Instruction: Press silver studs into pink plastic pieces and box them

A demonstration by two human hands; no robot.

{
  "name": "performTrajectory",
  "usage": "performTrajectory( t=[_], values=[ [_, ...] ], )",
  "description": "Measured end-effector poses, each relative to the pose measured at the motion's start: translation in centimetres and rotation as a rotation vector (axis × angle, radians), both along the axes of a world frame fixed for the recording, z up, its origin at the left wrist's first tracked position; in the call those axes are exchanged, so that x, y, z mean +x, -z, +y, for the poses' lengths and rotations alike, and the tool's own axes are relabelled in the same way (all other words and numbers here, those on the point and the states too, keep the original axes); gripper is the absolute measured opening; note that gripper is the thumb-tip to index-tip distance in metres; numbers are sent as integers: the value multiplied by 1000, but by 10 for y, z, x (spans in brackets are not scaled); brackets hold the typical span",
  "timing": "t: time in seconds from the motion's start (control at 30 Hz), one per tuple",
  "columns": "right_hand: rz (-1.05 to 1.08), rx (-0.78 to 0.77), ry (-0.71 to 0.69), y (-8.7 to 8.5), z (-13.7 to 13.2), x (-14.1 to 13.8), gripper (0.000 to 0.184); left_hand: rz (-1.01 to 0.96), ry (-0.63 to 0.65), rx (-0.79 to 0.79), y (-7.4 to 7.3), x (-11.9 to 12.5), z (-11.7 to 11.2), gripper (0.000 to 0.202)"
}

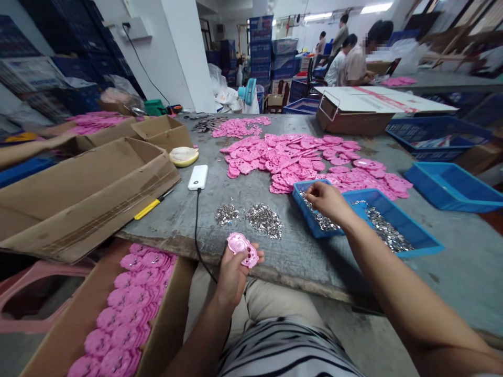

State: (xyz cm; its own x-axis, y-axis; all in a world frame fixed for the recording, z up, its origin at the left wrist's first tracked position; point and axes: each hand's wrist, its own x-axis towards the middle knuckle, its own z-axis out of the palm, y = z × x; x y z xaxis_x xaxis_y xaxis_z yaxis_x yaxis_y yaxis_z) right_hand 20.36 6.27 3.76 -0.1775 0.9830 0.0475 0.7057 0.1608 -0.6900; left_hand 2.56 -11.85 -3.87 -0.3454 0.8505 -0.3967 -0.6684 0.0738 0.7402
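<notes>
My left hand (232, 275) is closed around a pink plastic piece (238, 245), flat with a wavy edge and small holes, held over the table's front edge. My right hand (323, 199) reaches over a small blue tray (310, 224) of tiny shiny metal parts (326, 221). Its fingers are pinched together, and whatever they hold is too small to make out. Two small heaps of metal parts (264, 220) lie on the table between my hands. Behind the trays spreads a large pile of similar pink pieces (283, 152).
A larger blue tray (426, 241) with metal parts adjoins the small one. At left are a cardboard box (82, 204), a yellow cutter (147, 209) and a white power bank (198, 177) with a black cable. Below, a carton (173, 309) holds stacked pink pieces. Several people sit behind.
</notes>
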Motion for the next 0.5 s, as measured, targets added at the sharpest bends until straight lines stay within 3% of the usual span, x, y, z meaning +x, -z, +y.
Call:
performTrajectory(
  t=[0.1, 0.2, 0.3, 0.4, 0.5],
  values=[
    [101, -28, 29, 2, 4, 4, 12, -9, -2, 1, 2, -1, -1, 38],
    [353, -144, -7, 3, -5, 4, 20, -1, 9, 4, 2, 0, -2, 40],
    [559, -319, -135, 8, -28, -7, 36, 57, 3, 16, -1, 4, -2, 43],
    [611, -496, -263, 20, -58, -29, 42, 162, -38, 40, -5, 12, -1, 46],
    [648, -506, -363, 35, -82, -52, 41, 256, -104, 34, -7, 17, 1, 48]
  ],
)
